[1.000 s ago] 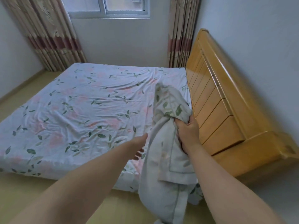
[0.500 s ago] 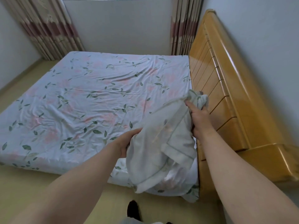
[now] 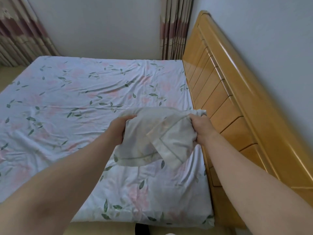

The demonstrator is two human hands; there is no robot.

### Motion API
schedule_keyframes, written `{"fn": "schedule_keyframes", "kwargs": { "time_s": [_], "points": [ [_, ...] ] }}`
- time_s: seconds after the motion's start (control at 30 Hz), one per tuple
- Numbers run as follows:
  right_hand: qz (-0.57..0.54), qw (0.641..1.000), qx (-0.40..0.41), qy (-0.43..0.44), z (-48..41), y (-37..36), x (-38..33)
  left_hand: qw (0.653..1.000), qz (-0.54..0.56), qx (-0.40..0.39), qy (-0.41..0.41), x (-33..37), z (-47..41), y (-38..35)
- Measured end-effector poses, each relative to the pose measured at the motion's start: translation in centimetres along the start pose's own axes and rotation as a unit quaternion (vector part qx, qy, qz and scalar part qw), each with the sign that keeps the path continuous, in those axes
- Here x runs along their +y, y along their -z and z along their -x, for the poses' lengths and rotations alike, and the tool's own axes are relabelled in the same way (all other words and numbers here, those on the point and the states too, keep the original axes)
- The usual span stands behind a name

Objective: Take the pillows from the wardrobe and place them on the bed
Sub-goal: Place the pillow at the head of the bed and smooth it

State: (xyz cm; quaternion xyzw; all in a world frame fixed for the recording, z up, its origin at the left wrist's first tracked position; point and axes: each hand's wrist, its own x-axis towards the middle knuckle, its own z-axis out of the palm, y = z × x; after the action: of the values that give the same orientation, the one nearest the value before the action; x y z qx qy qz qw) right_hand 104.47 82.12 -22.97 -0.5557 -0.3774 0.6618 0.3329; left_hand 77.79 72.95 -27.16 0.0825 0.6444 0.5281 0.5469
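A limp, off-white pillow (image 3: 152, 134) with a thin green border line hangs between both my hands, just above the near right part of the bed (image 3: 71, 99). My left hand (image 3: 118, 128) grips its left end and my right hand (image 3: 200, 127) grips its right end, close to the headboard. The pillow's lower flap touches or nearly touches the sheet; I cannot tell which. The bed has a white sheet printed with green leaves and pink flowers. No wardrobe shows in this view.
A tall yellow wooden headboard (image 3: 225, 102) runs along the right wall. Striped curtains hang at the far left (image 3: 18, 38) and far corner (image 3: 174, 29). Pale floor shows left of the bed and at the bottom edge, where a dark object (image 3: 141, 229) peeks in.
The pillow went from hanging upright in my right hand to being held level by both hands over the bed. My left hand took hold of its left end. The view moved closer.
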Motion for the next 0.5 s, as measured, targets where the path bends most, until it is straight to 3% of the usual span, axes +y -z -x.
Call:
{"fn": "schedule_keyframes", "kwargs": {
  "time_s": [0.13,0.23,0.4,0.5],
  "points": [
    [0.006,0.998,-0.019,0.064,-3.6,-1.0,-4.9,0.996,0.044,-0.05,-0.063,5.1,-3.0,-2.1],
    [-0.013,0.997,0.011,0.077,-6.0,-0.2,-7.0,0.991,0.084,-0.078,-0.076,6.1,-3.9,-3.6],
    [0.057,0.996,0.063,-0.034,-10.3,2.9,-4.3,0.991,0.072,-0.108,-0.042,2.1,-6.4,-5.5],
    [0.178,0.978,0.058,-0.097,-14.2,5.7,1.7,0.996,0.0,-0.082,0.046,-3.9,-9.9,-6.8]
  ]
}}
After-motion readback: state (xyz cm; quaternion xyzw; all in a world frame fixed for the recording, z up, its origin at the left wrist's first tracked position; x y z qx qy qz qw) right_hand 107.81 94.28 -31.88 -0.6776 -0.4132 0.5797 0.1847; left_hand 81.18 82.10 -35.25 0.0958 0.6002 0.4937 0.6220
